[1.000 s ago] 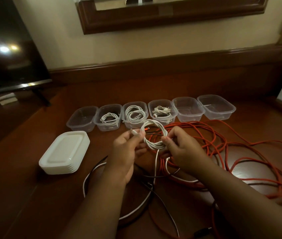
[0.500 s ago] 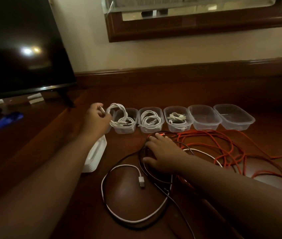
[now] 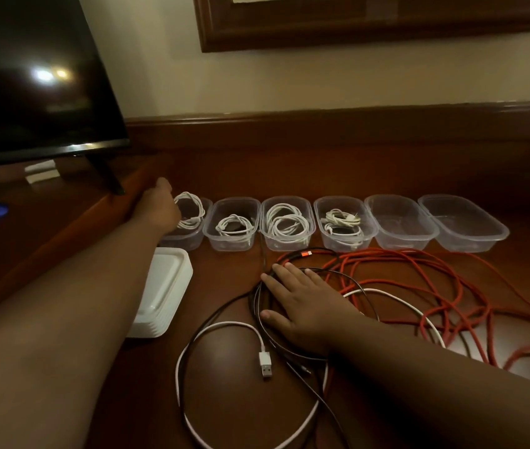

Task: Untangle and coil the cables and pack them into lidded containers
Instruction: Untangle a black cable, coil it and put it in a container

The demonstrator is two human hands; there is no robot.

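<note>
Orange cable (image 3: pixel 445 286), white coils (image 3: pixel 286 222), clear containers (image 3: pixel 401 222), white lids (image 3: pixel 163 293), reddish-brown desk (image 3: pixel 322 170).

Two bare forearms reach in from the lower edge of the head view, and no sleeve shows on either one up to the edge of the picture. The left hand (image 3: pixel 160 207) wears no glove, and no ring, watch or band can be seen on it or on its wrist. The right hand (image 3: pixel 305 304) is bare as well, with short, plain fingernails and an uncovered wrist.
</note>
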